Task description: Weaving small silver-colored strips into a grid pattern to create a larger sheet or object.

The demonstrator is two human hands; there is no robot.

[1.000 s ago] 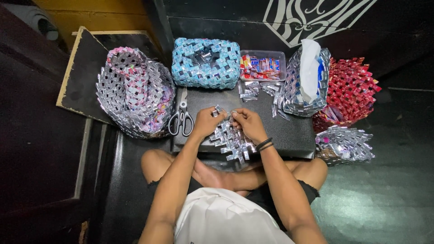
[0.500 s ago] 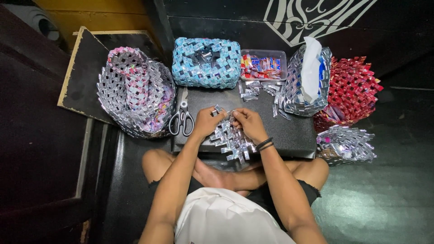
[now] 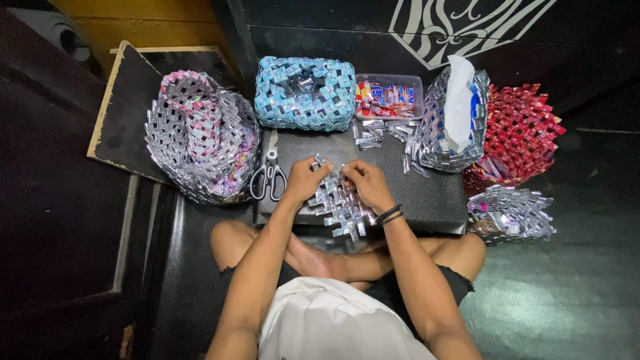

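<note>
**Both hands on the woven piece**

We see a clear tray of red and blue wrappers beyond the hands, and a silver basket holding white tissue. Our left hand and right hand each pinch the top edge of the silver woven panel, which hangs just below both.

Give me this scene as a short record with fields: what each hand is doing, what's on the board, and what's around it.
left hand: pinching the upper left edge of the woven silver panel
right hand: gripping the panel's upper right edge
wristbands: dark, on the right wrist
board: black, low, in front of crossed legs
scissors: on the board's left edge, apart from the hands
folded strips: loose, at the board's far side
tray: holds red and blue wrappers
blue basket: behind the board
silver basket: left
red weave: right
</note>
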